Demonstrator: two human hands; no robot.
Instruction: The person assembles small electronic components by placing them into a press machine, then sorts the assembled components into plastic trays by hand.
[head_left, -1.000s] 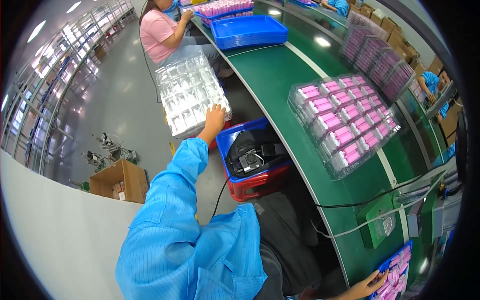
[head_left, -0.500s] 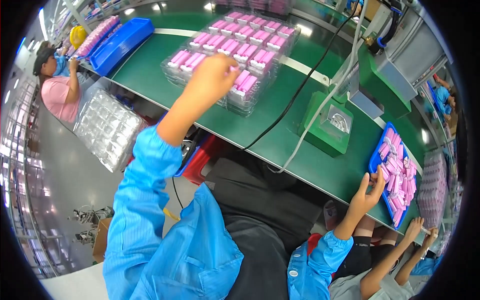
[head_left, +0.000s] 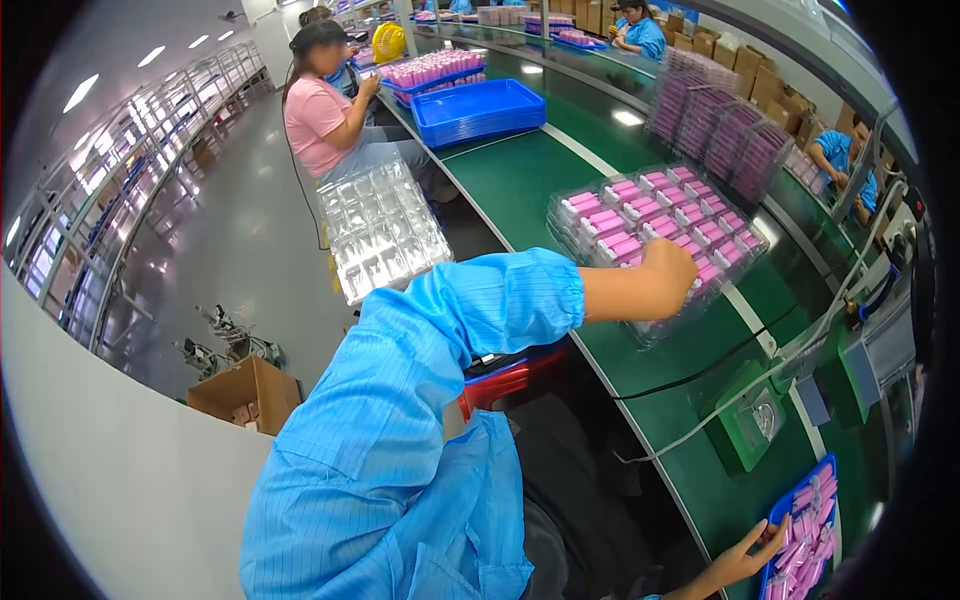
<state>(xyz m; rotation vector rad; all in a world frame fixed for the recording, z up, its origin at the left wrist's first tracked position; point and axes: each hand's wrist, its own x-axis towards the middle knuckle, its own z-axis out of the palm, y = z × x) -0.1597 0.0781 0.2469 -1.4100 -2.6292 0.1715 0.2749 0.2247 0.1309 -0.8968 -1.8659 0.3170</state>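
My left hand (head_left: pixel 664 281) is over the near part of a clear plastic blister tray (head_left: pixel 640 335). Its fingers curl down and close among the pink battery packs (head_left: pixel 619 246), which sit in rows in the tray's pockets. The back of the hand hides whatever is between the fingertips. At the lower right, my right hand (head_left: pixel 750 558) reaches the near rim of a blue tray (head_left: pixel 776 510), its fingers apart. Loose pink battery packs (head_left: pixel 805 545) lie heaped in that tray, some with thin leads.
A green fixture (head_left: pixel 742 420) stands on the green bench, with a black cable and a grey cable (head_left: pixel 720 408) crossing nearby. Blue trays (head_left: pixel 480 112) are stacked farther left, near a person in pink (head_left: pixel 325 115). Empty clear blister trays (head_left: pixel 385 230) stand beside the bench edge.
The view has swung left and up, so the benches and the blue tray stack show more. My left hand stays over the blister tray; my right hand stays at the blue tray.
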